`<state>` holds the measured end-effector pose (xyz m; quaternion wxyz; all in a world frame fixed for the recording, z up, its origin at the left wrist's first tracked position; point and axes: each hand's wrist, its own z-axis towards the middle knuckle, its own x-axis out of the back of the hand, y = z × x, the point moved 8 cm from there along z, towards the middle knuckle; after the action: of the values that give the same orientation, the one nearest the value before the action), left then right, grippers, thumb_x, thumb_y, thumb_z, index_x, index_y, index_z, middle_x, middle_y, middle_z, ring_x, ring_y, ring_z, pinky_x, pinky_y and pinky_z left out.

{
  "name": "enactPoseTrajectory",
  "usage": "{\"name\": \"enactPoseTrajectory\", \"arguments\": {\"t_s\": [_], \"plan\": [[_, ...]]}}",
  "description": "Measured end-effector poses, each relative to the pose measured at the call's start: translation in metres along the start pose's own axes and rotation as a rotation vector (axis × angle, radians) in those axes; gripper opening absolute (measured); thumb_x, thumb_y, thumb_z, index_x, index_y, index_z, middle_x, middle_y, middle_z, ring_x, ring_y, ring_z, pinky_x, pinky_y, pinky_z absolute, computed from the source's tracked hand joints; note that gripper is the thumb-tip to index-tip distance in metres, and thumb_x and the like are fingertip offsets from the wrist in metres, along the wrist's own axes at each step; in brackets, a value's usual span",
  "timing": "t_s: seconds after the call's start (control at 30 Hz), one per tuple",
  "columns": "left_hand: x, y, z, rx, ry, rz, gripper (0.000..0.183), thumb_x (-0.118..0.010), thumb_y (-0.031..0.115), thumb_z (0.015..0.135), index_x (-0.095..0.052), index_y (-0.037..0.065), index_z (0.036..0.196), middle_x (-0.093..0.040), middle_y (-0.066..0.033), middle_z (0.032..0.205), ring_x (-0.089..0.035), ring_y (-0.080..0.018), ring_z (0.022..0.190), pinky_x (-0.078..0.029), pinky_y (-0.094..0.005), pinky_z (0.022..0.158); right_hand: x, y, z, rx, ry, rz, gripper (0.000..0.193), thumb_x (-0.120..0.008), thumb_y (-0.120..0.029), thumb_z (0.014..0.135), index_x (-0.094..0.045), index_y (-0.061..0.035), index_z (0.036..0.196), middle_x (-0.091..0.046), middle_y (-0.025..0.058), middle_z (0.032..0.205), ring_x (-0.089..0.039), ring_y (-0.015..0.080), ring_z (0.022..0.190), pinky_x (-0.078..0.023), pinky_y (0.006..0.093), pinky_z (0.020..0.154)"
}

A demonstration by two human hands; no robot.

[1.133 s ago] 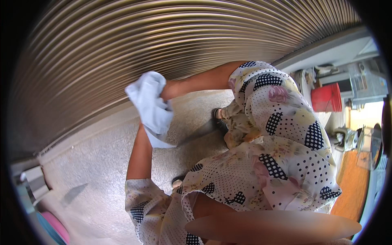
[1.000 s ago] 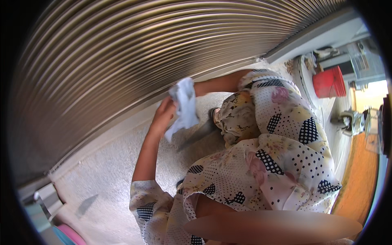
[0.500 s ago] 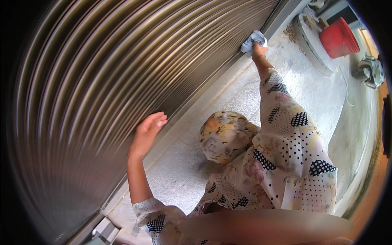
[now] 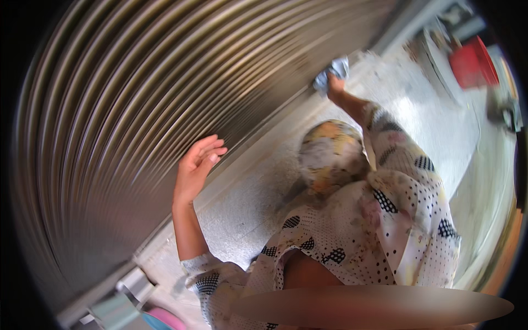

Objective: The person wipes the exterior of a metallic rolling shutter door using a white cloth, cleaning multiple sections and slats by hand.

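A ribbed metal roller shutter (image 4: 165, 93) fills the left and upper part of the view. Held against its lower edge is a pale blue-grey cloth (image 4: 336, 70), bunched in my right hand (image 4: 335, 84); the cloth hides part of the fingers. My left hand (image 4: 199, 164) is empty beside the shutter's ribs, its fingers apart and slightly curled. Whether it touches the metal I cannot tell. Both forearms come out of patterned white sleeves with dotted patches.
My knee in flowered fabric (image 4: 333, 157) juts over the grey floor (image 4: 236, 220). A red bucket (image 4: 474, 63) stands at the far right by a round pale slab (image 4: 440, 66), near a greyish machine (image 4: 505, 113). A pink basin (image 4: 165, 319) shows at the lower left.
My right hand has drawn the cloth a little nearer and left along the shutter's bottom edge. My left hand has shifted slightly up, its fingers more spread. The view has turned somewhat.
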<state>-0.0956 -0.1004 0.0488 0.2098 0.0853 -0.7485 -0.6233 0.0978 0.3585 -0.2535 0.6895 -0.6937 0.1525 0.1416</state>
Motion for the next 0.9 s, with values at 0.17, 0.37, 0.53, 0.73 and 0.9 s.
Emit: {"name": "enactPoseTrajectory", "arguments": {"t_s": [0.17, 0.37, 0.53, 0.73, 0.9], "plan": [[0.018, 0.019, -0.007, -0.116, -0.006, -0.039, 0.035, -0.054, 0.009, 0.090, -0.049, 0.001, 0.124, -0.059, -0.0124, 0.115, -0.059, -0.0195, 0.104, -0.047, -0.0310, 0.089, -0.042, 0.038, -0.071, -0.761, -0.381, -0.040, 0.013, -0.042, -0.019, 0.090, -0.054, -0.0136, 0.088, -0.056, 0.0051, 0.077, -0.059, 0.0242, 0.073, -0.051, 0.0410, 0.066], [0.020, 0.040, 0.007, -0.364, -0.076, -0.036, 0.035, -0.054, 0.008, 0.090, -0.049, -0.001, 0.124, -0.059, -0.0152, 0.113, -0.059, -0.0192, 0.103, -0.048, -0.0307, 0.089, -0.100, -0.039, -0.189, -1.180, -0.692, -0.439, 0.040, -0.042, -0.031, 0.087, -0.053, -0.0046, 0.116, -0.058, 0.0143, 0.117, -0.055, 0.0315, 0.108, -0.040, 0.0472, 0.096], [0.016, 0.075, 0.012, -0.420, 0.007, 0.170, 0.037, -0.056, 0.011, 0.088, -0.050, -0.001, 0.123, -0.060, -0.0167, 0.113, -0.060, -0.0199, 0.101, -0.048, -0.0310, 0.088, -0.209, -0.060, -0.384, -1.260, -1.491, -0.233, 0.045, -0.051, -0.037, 0.083, -0.052, -0.0094, 0.119, -0.059, 0.0085, 0.112, -0.057, 0.0229, 0.104, -0.045, 0.0408, 0.092], [0.012, 0.118, 0.034, -0.602, 0.092, 0.108, 0.034, -0.056, 0.010, 0.087, -0.053, 0.000, 0.120, -0.063, -0.0168, 0.107, -0.061, -0.0227, 0.100, -0.049, -0.0317, 0.086, -0.306, -0.106, -0.503, -1.405, -1.686, 0.019, 0.028, -0.054, -0.033, 0.087, -0.056, -0.0093, 0.102, -0.061, 0.0069, 0.092, -0.058, 0.0179, 0.086, -0.049, 0.0358, 0.073], [0.054, 0.131, -0.012, -0.844, 0.463, -0.143, 0.029, -0.056, 0.004, 0.085, -0.055, -0.001, 0.114, -0.065, -0.0173, 0.099, -0.064, -0.0214, 0.095, -0.050, -0.0311, 0.082, -0.335, -0.212, -0.437, -0.879, -1.554, -0.068, 0.024, -0.054, -0.036, 0.088, -0.056, -0.0147, 0.097, -0.062, 0.0040, 0.094, -0.059, 0.0177, 0.090, -0.049, 0.0385, 0.076]]}}
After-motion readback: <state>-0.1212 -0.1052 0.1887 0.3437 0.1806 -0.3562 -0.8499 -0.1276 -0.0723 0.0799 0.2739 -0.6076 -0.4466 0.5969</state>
